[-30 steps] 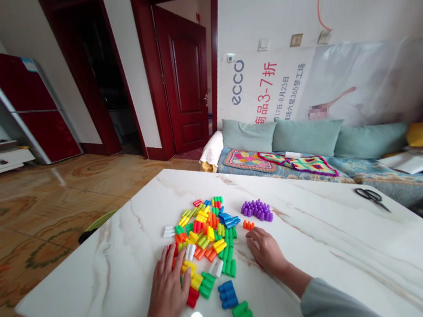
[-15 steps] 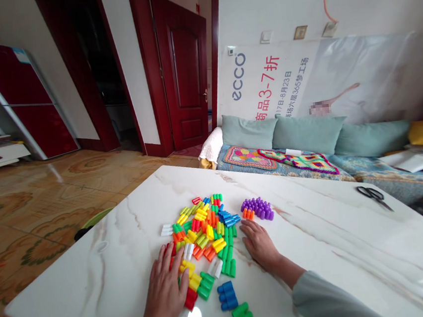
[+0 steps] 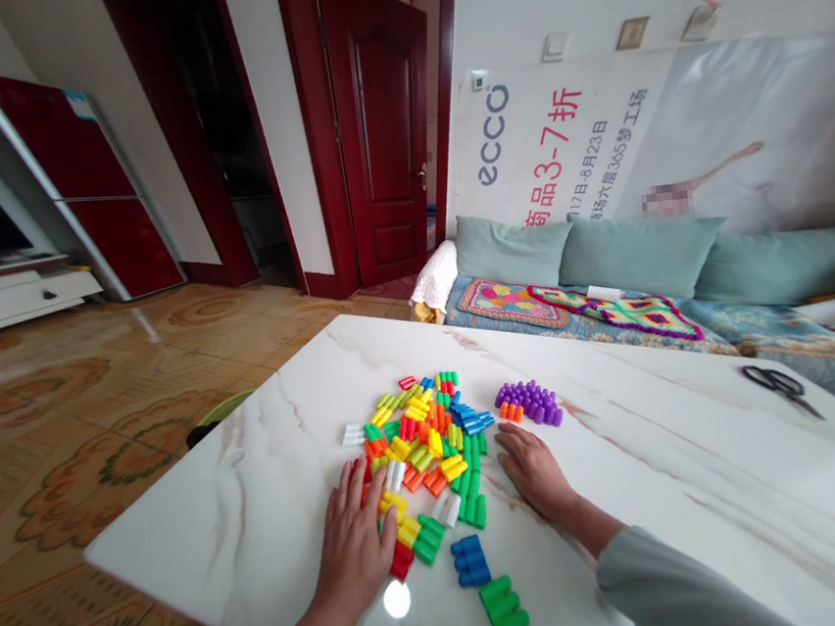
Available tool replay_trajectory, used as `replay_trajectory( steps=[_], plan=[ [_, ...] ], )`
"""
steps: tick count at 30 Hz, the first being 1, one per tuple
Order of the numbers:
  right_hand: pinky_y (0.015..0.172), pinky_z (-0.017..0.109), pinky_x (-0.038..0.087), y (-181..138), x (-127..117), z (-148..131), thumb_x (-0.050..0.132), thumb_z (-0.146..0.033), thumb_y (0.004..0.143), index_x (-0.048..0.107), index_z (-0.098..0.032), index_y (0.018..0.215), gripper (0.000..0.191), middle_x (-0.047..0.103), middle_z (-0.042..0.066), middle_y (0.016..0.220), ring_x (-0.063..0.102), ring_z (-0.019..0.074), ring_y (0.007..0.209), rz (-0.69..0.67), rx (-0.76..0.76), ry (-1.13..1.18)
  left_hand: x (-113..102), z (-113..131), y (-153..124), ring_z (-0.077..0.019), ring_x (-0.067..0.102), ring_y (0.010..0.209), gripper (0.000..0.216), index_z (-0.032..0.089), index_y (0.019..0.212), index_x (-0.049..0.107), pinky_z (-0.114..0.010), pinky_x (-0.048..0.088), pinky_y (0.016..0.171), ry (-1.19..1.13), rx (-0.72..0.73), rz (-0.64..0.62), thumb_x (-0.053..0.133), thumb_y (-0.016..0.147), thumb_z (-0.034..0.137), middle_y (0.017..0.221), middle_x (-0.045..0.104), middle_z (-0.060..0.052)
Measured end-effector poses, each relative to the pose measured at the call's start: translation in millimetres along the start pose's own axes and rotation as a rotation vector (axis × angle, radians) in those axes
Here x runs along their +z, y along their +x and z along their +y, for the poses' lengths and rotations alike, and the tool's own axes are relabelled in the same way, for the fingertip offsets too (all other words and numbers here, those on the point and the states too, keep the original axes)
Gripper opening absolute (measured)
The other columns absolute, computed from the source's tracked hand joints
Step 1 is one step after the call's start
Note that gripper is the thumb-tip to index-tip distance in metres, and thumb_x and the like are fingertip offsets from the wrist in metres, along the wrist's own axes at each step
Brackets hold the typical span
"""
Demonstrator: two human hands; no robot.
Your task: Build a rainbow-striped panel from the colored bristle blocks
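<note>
My left hand [image 3: 357,535] lies with fingers outstretched over the left edge of a pile of colourful plastic blocks [image 3: 420,455], partly covering some red ones. Beneath and beside its thumb are a red block [image 3: 401,561] and a green block [image 3: 428,538]. On the pile's right side, my right hand [image 3: 534,469] rests open on the table, its fingertips close to an orange block [image 3: 511,411] and a cluster of purple blocks [image 3: 529,401]. Neither hand holds anything that I can see. A blue block [image 3: 470,561] and a green block [image 3: 503,611] lie apart near the front.
The blocks lie on a white marbled table [image 3: 273,504]. Black scissors [image 3: 779,383] are near its right edge. Behind it stands a sofa with green cushions [image 3: 637,252]. A red door [image 3: 390,138] and a red fridge [image 3: 95,186] are further back.
The camera view has turned slightly left, so everything appears further right. Both hands keep nearly the same places by the blocks, and the blocks have not visibly moved.
</note>
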State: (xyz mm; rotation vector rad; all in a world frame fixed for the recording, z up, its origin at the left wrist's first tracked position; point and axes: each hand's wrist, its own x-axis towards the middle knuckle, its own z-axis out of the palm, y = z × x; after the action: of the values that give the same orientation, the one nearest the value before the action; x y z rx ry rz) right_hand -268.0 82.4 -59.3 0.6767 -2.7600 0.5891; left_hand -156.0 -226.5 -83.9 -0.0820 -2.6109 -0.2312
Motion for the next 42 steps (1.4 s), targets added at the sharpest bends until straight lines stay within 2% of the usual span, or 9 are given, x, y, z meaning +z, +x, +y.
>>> replay_trajectory(
  steps=[4,8,13,17,20,27,32,38,42],
  plan=[
    [0.096,0.037,0.045,12.3,-4.5,-26.1,0.04,-0.027,0.093,0.063,-0.017,0.11,0.03,0.062,0.012,0.117,0.058,0.0219,0.109,0.104,-0.088,0.093,-3.7,2.1,0.2,-0.0319,0.027,0.141,0.053,0.021,0.14,0.046,-0.05,0.034,0.109,-0.004,-0.002,-0.007,0.047,0.088,0.029,0.151,0.035,-0.012],
    [0.094,0.033,0.044,41.9,-8.3,-76.6,0.042,-0.022,0.091,0.065,-0.018,0.106,0.027,0.063,0.01,0.116,0.057,0.0205,0.109,0.014,-0.188,0.124,-4.2,2.1,-0.1,-0.0315,0.027,0.141,0.052,0.02,0.14,0.046,-0.05,0.033,0.11,-0.018,-0.01,-0.011,0.046,0.089,0.028,0.152,0.034,-0.012],
    [0.087,0.032,0.045,79.8,2.1,-133.6,0.053,-0.029,0.087,0.061,-0.017,0.117,0.033,0.065,0.012,0.109,0.059,0.0237,0.106,-0.192,0.015,-0.025,-2.8,1.8,-1.0,-0.031,0.027,0.141,0.051,0.021,0.14,0.046,-0.051,0.033,0.109,-0.039,-0.023,-0.015,0.044,0.09,0.029,0.151,0.036,-0.011],
    [0.086,0.039,0.044,94.1,15.2,-159.5,0.053,-0.049,0.087,0.062,-0.018,0.112,0.041,0.063,0.015,0.111,0.059,0.0285,0.104,-0.189,0.171,-0.165,-3.3,2.5,-0.3,-0.0311,0.028,0.141,0.051,0.022,0.14,0.046,-0.051,0.035,0.108,-0.028,-0.039,-0.032,0.044,0.09,0.029,0.151,0.036,-0.012],
    [0.089,0.043,0.042,97.2,22.2,-169.2,0.055,-0.051,0.084,0.06,-0.017,0.115,0.046,0.061,0.018,0.115,0.059,0.0311,0.105,-0.176,0.206,-0.191,-3.7,2.2,0.3,-0.0314,0.027,0.141,0.052,0.022,0.141,0.045,-0.052,0.034,0.108,-0.025,-0.044,-0.039,0.044,0.09,0.03,0.151,0.036,-0.012],
    [0.085,0.038,0.042,96.6,32.1,-168.8,0.047,-0.021,0.086,0.062,-0.015,0.109,0.028,0.063,0.016,0.108,0.061,0.0268,0.1,-0.154,0.219,-0.2,-2.9,2.2,-0.1,-0.0312,0.026,0.142,0.05,0.02,0.14,0.046,-0.052,0.032,0.109,-0.029,-0.043,-0.044,0.044,0.091,0.031,0.151,0.035,-0.013],
    [0.086,0.034,0.042,86.3,20.7,-161.2,0.051,-0.03,0.088,0.063,-0.018,0.109,0.027,0.065,0.01,0.108,0.061,0.0229,0.102,-0.189,0.141,-0.151,-4.2,3.4,0.0,-0.0305,0.026,0.141,0.051,0.02,0.14,0.046,-0.05,0.031,0.11,-0.027,-0.04,-0.028,0.044,0.09,0.028,0.151,0.036,-0.012],
    [0.101,0.04,0.037,32.7,-19.2,-127.5,0.052,-0.036,0.09,0.055,-0.018,0.124,0.038,0.058,0.011,0.127,0.051,0.0241,0.117,-0.109,-0.318,-0.045,-5.5,3.1,1.1,-0.0307,0.026,0.141,0.051,0.019,0.14,0.047,-0.05,0.033,0.109,-0.031,-0.032,-0.02,0.045,0.089,0.028,0.151,0.037,-0.012],
    [0.107,0.046,0.034,-17.2,-24.3,-80.6,0.045,-0.044,0.094,0.045,-0.015,0.136,0.05,0.046,0.016,0.142,0.043,0.0267,0.129,-0.056,-0.315,-0.047,-3.6,2.3,1.1,-0.0309,0.029,0.14,0.052,0.02,0.139,0.047,-0.049,0.034,0.108,-0.008,-0.021,-0.012,0.045,0.089,0.028,0.15,0.037,-0.013]
  ],
)
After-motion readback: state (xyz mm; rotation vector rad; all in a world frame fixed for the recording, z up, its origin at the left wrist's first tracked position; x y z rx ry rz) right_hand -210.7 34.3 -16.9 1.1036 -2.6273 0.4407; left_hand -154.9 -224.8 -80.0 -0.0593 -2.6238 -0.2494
